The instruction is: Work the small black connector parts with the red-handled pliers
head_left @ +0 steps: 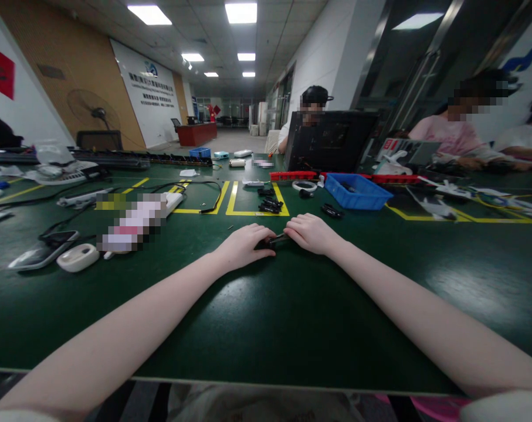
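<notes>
Near the middle of the green table (274, 328), my left hand (246, 249) is closed round a small black part (272, 241), mostly hidden by the fingers. Just right of it, my right hand (309, 233) pinches a thin metallic piece (282, 237) that reaches to the black part. Whether the two are joined I cannot tell. Beyond my hands lies a pile of small black parts (270, 204) within a yellow-taped rectangle. Another few black parts (331, 211) rest just past my right hand.
A blue bin (358, 192) with dark parts inside stands beyond my right hand. White ring-shaped item (304, 186) sits beside it. To the left lie a white computer mouse-like object (78, 258), a clear-edged device (43, 251) and cables. A black case (329, 140) stands at the back before a co-worker.
</notes>
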Demonstrator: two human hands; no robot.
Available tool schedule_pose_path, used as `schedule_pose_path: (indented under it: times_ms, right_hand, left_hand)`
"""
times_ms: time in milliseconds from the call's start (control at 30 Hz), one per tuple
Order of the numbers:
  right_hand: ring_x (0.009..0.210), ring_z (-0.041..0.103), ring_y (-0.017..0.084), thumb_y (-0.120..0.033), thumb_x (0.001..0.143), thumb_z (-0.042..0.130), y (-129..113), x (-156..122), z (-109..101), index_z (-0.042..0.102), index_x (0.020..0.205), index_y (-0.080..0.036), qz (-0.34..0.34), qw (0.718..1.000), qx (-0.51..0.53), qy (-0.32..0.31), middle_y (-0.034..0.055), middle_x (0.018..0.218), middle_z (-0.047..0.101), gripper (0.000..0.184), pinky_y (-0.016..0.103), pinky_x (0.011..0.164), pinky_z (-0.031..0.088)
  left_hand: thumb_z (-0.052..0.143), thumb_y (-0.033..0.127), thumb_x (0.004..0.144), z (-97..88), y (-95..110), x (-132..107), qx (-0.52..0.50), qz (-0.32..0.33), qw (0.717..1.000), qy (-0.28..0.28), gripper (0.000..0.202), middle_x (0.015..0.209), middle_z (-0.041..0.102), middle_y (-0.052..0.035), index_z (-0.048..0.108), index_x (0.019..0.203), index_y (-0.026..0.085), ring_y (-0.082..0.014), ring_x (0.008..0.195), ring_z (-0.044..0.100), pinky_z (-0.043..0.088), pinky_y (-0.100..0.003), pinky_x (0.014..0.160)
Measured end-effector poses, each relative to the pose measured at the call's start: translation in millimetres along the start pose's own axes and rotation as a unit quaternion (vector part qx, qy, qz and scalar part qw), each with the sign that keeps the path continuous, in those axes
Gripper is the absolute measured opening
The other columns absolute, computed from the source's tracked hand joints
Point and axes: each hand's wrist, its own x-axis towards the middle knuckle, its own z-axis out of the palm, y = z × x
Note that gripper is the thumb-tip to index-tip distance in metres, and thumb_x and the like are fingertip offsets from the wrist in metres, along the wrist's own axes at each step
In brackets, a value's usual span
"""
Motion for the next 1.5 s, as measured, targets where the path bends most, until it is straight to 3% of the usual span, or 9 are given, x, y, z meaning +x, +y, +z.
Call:
schedule_pose_path:
  times_ms: [233, 400, 600, 1000, 1500]
  right_hand:
    - [0.076, 0.055, 0.02, -0.034, 0.102, 0.032, 0.4, -1.0, 0.4, 0.06, 0.08, -0.017, 0.002, 1.0, -0.002, 0.01, 0.0084, 0.08, 0.066, 0.04, 0.032, 0.07, 0.032]
    - [0.076, 0.055, 0.02, -0.034, 0.102, 0.032, -0.2, -0.4, 0.4, 0.06, 0.081, -0.017, -0.003, 1.0, -0.008, 0.01, 0.0085, 0.08, 0.066, 0.039, 0.032, 0.07, 0.032]
    - [0.077, 0.055, 0.021, -0.034, 0.102, 0.033, -0.9, 0.2, 0.0, 0.061, 0.081, -0.017, -0.007, 1.0, -0.01, 0.003, 0.009, 0.082, 0.066, 0.039, 0.032, 0.072, 0.032]
    - [0.075, 0.056, 0.02, -0.034, 0.101, 0.033, -0.8, 1.7, 0.1, 0.058, 0.079, -0.018, 0.0, 1.0, 0.003, -0.018, 0.008, 0.078, 0.066, 0.037, 0.032, 0.07, 0.032]
    - [0.077, 0.058, 0.021, -0.033, 0.101, 0.034, -3.1, 1.8, -2.3, 0.056, 0.079, -0.018, 0.016, 0.999, 0.012, -0.027, 0.0082, 0.079, 0.066, 0.035, 0.032, 0.071, 0.033]
  left_hand:
    - [0.067, 0.026, 0.089, 2.5, -1.3, -0.3, 0.006, 0.02, 1.0, 0.014, 0.034, 0.107, 0.068, -0.0035, 0.056, 0.121, 0.021, -0.0215, 0.104, 0.063, 0.037, -0.047, 0.111]
    - [0.067, 0.027, 0.089, 3.0, -2.5, -1.4, 0.013, 0.024, 0.999, 0.026, 0.041, 0.103, 0.068, -0.0017, 0.052, 0.127, 0.021, -0.02, 0.104, 0.064, 0.028, -0.048, 0.118]
    - [0.069, 0.028, 0.087, 3.7, -3.6, -1.6, 0.001, 0.015, 0.999, 0.033, 0.052, 0.098, 0.068, 0.0011, 0.046, 0.133, 0.022, -0.0196, 0.104, 0.064, 0.021, -0.051, 0.12]
    - [0.068, 0.03, 0.089, 3.1, -2.8, -1.6, 0.037, 0.029, 0.998, 0.047, 0.018, 0.101, 0.068, -0.0005, 0.06, 0.103, 0.021, -0.0182, 0.102, 0.063, 0.025, -0.049, 0.118]
    - [0.067, 0.027, 0.089, 1.8, -2.3, -1.6, 0.045, 0.041, 0.997, 0.037, 0.024, 0.108, 0.068, -0.002, 0.06, 0.111, 0.021, -0.0194, 0.105, 0.063, 0.031, -0.047, 0.116]
